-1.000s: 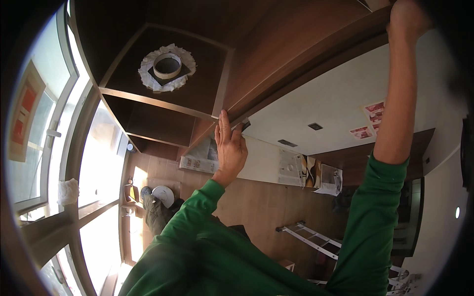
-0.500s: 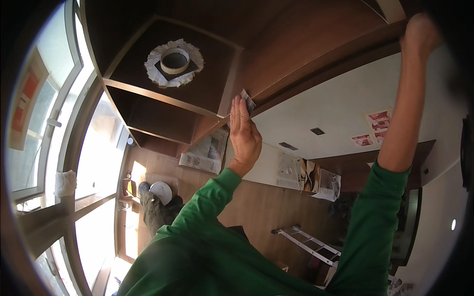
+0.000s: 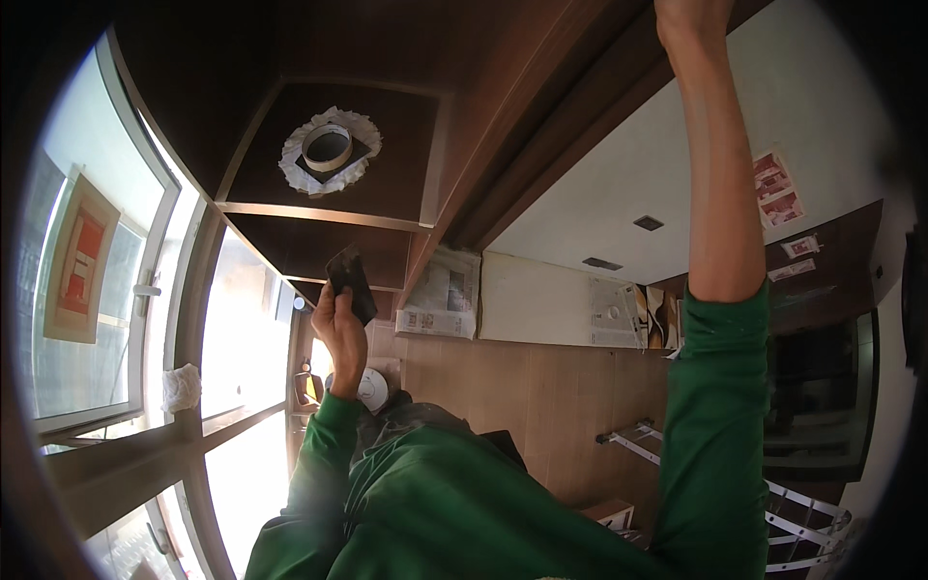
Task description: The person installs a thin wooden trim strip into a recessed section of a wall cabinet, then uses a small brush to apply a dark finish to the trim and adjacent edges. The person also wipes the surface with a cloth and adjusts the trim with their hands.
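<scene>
My left hand (image 3: 340, 333) is raised in front of the dark brown wooden shelf unit (image 3: 401, 179), closed on a dark, flat, bent piece of sandpaper (image 3: 350, 282). Its fingers and thumb pinch the lower part, and the sheet is clear of the wood. My right arm reaches up to the top edge of the view, where my right hand (image 3: 694, 19) is by the long brown wooden edge (image 3: 599, 92). The picture cuts off the fingers of that hand. On the upper shelf, a roll of tape (image 3: 329, 168) lies within a frilly white ring (image 3: 367, 135).
Bright windows (image 3: 237, 319) line the left side. Newspaper (image 3: 440, 321) covers a surface below the shelves. A white round lid or bucket (image 3: 373, 389) stands on the floor. A folding ladder (image 3: 802, 527) lies at lower right, near a dark screen (image 3: 822, 396).
My left hand has come away from the wooden edge, moving left and down with the sandpaper, now turned upright. The view has shifted, and my right hand appears farther left and higher.
</scene>
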A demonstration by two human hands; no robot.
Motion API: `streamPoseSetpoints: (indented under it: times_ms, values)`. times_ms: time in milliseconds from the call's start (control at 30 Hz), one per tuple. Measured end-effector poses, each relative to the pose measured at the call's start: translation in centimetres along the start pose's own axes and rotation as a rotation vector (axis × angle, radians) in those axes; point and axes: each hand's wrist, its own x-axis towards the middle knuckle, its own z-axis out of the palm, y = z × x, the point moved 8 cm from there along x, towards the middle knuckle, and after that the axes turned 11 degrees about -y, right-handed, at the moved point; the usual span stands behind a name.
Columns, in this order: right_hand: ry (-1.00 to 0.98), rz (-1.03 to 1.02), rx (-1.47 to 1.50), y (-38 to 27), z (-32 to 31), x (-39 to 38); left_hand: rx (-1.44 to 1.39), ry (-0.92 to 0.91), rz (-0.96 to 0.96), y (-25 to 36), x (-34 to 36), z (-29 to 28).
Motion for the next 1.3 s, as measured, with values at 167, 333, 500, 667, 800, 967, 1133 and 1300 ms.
streamPoseSetpoints:
  times_ms: [167,333,500,667,800,967,1133,1300]
  values:
    - [-0.285,0.330,0.223,7.1,1.9,-15.5,0.249,0.045,-0.244,-1.5,-4.9,-14.8]
    - [-0.325,0.479,0.093,8.7,6.6,-24.0,0.221,0.227,-0.448,-2.2,-12.1,-23.2]
    - [-0.440,0.632,-0.119,10.5,8.8,-32.3,0.085,0.178,-0.396,-2.0,-12.2,-21.2]
    - [-0.386,0.876,0.097,5.5,10.9,-41.5,0.063,0.109,-0.257,3.8,-7.6,-14.6]
    - [-0.739,0.867,0.828,-6.4,19.7,-41.5,0.264,-0.089,-0.129,7.9,-3.8,-7.8]
    - [-0.631,0.906,0.948,-7.3,24.9,-37.9,0.647,-0.486,0.224,12.6,0.8,-2.9]
    - [-0.404,1.080,1.082,-4.3,27.5,-34.7,0.546,-0.212,0.323,23.3,12.9,-9.7]
    - [-0.436,0.828,0.988,-7.8,31.4,-26.1,1.134,0.063,0.644,38.7,21.5,-8.8]
